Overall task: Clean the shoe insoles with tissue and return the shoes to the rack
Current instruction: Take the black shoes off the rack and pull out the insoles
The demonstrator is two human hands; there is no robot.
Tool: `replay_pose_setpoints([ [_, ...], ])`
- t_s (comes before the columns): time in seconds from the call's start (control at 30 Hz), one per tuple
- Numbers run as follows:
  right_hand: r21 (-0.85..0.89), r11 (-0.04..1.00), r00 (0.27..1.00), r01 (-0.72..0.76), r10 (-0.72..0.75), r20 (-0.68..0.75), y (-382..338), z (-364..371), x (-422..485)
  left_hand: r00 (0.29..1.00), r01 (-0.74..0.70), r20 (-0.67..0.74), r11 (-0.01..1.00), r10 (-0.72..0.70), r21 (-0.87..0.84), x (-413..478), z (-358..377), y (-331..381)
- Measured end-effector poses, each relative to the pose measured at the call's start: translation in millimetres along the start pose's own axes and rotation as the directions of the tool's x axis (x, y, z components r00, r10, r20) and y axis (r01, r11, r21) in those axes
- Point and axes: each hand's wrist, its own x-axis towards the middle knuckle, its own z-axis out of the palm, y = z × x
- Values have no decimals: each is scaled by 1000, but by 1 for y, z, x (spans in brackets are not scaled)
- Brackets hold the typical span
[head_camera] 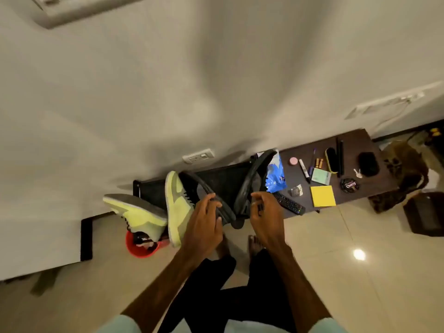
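My left hand (204, 221) grips one dark insole (200, 188) by its lower end, and the insole slants up to the left. My right hand (264, 212) pinches a second black insole (252, 181) that rises up to the right. Both insoles hang over the black shoe rack (223, 179) against the wall. A neon-yellow and grey sneaker (177, 205) stands on end just left of my left hand; I cannot tell whether the hand touches it. Its partner (137, 215) lies on its side at the rack's left end.
A red bucket (141, 247) sits on the floor below the sneakers. Right of the rack, a dark low table (355, 140) carries a blue plastic bag (276, 175), a remote (289, 203), yellow sticky notes (322, 196), a polish tin (349, 185) and a brush (331, 161). My bare feet (254, 241) stand on pale tiles.
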Motion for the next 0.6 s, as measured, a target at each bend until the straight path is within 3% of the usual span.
replay_pose_setpoints([
  [0.2,-8,1000,999,16,-15,43,36,45,25,999,42,9,998,-42,37,35,59,-25],
  [0.37,40,992,991,123,-125,38,56,87,46,999,-6,-38,999,7,34,86,96,-47],
  [0.6,106,975,977,197,-187,-98,89,126,71,991,-105,-82,994,104,-7,125,126,-72],
])
